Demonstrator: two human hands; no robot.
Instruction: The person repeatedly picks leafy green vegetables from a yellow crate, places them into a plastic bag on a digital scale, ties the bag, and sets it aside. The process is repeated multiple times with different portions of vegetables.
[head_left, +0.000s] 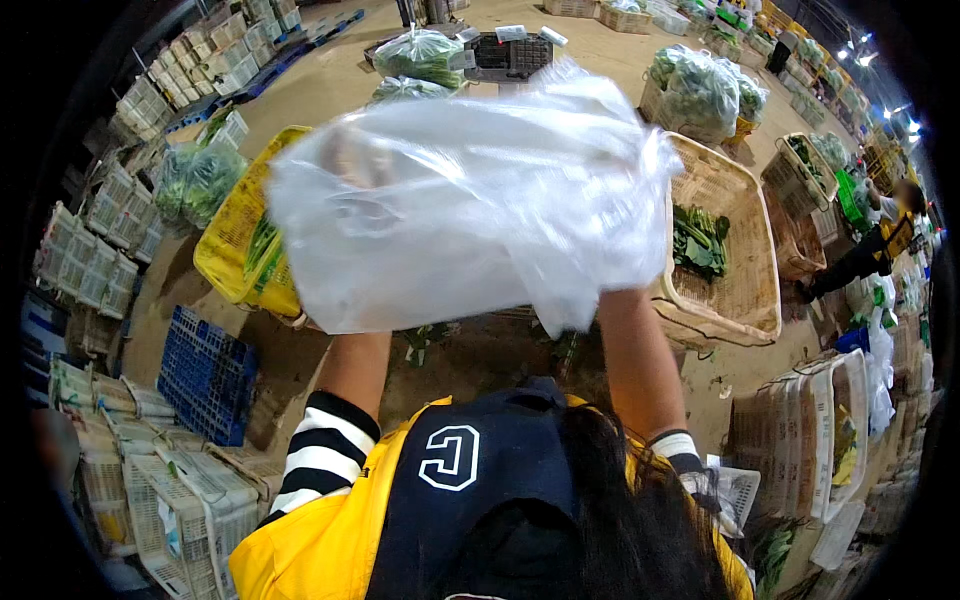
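A large, translucent white plastic bag (480, 210), blurred by motion, spreads across the middle of the head view, held up on both arms. Both forearms run in under its near edge. Through the film my left hand (358, 159) shows only as a blurred patch, so its fingers cannot be made out. The bag hides my right hand; just the right forearm (642, 352) is seen below it. Behind the bag's left side is a yellow plastic crate (225, 247) with green stems in it. Beside its right edge, a beige crate (739, 225) holds leafy greens (701, 244).
A black platform scale (517, 56) stands ahead, near bagged vegetables (420, 56). More bagged greens (694, 86) sit far right. A blue pallet (206, 375) is at left, above stacked crates (187, 510). Crates (802, 435) also stand right. Another person (874, 240) is farther right.
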